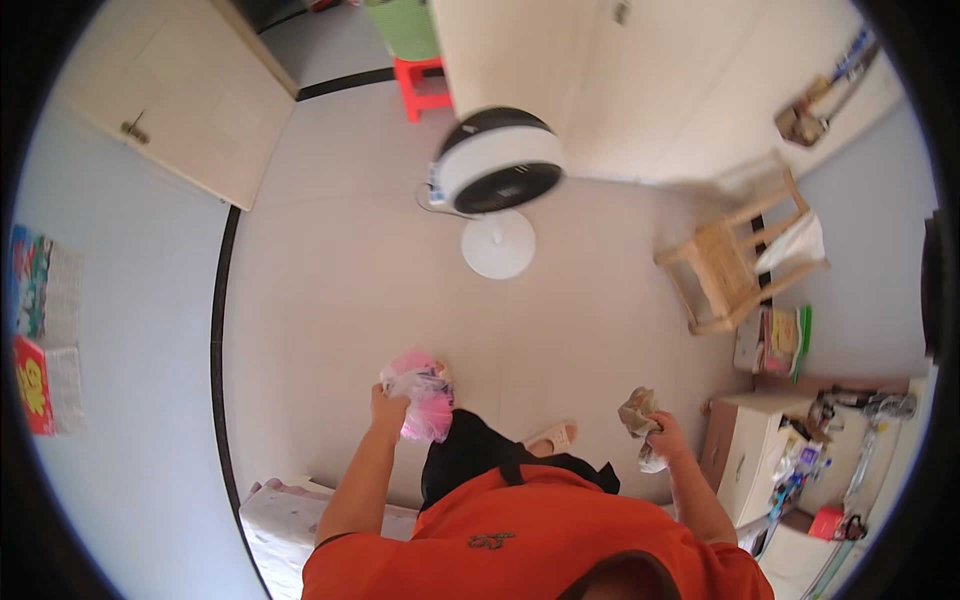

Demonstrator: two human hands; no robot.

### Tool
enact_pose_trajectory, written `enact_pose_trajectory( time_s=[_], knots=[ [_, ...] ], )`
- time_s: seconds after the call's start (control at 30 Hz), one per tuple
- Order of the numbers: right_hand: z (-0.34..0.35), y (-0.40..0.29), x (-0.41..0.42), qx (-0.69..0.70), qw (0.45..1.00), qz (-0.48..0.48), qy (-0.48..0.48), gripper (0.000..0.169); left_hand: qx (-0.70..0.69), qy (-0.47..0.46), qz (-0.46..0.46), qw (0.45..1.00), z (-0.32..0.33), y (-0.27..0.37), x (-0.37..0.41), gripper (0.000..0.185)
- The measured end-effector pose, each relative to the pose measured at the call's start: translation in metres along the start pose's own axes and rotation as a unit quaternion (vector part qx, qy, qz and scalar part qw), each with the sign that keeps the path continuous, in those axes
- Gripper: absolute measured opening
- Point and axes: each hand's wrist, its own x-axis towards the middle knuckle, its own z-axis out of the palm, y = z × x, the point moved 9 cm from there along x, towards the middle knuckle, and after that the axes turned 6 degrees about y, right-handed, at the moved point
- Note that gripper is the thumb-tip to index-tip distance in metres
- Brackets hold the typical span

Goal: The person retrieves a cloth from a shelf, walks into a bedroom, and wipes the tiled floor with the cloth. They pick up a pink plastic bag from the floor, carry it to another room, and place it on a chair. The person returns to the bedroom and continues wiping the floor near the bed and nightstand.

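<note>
In the head view, my left hand [390,411] is closed around a crumpled pink and white plastic bag [429,397], which hangs beside my left leg. On the other side, my right hand [667,439] grips a bunched-up brownish cloth or bag [640,414] with a whitish lower end; its exact material cannot be told. The two hands are well apart, at either side of my body. Beyond them a white pedestal fan [499,161] with a black front stands on the pale floor.
A wooden chair [716,262] with a white cloth [795,244] stands at the right, near a drawer cabinet [750,457] and a cluttered desk. A bed [289,517] lies at lower left. A red stool [420,94] is by the doorway; a door [187,97] stands at upper left.
</note>
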Motion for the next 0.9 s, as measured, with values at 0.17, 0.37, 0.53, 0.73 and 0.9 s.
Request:
enact_pose_trajectory(
  time_s=[0.17, 0.37, 0.53, 0.73, 0.9],
  knots=[
    [0.069, -0.161, 0.043, -0.055, 0.994, -0.076, -0.054, 0.038, 0.086, -0.13, -0.245, 0.957, -0.096, 0.009, 0.023, 0.053],
    [0.173, -0.385, 0.091, 0.023, 0.994, -0.031, -0.103, 0.045, -0.053, 0.047, -0.21, 0.975, -0.21, 0.058, 0.09, 0.063],
    [0.253, -0.488, 0.14, 0.276, 0.943, -0.006, -0.187, 0.05, -0.183, 0.09, -0.168, 0.964, -0.25, 0.008, 0.206, 0.044],
    [0.447, -0.628, 0.096, 0.415, 0.872, 0.046, -0.257, 0.046, -0.29, 0.134, -0.239, 0.917, -0.416, -0.096, 0.338, 0.032],
    [0.436, -0.773, 0.212, 0.417, 0.842, 0.085, -0.33, 0.043, -0.341, 0.214, -0.245, 0.882, -0.418, 0.006, 0.382, 0.028]
  ],
)
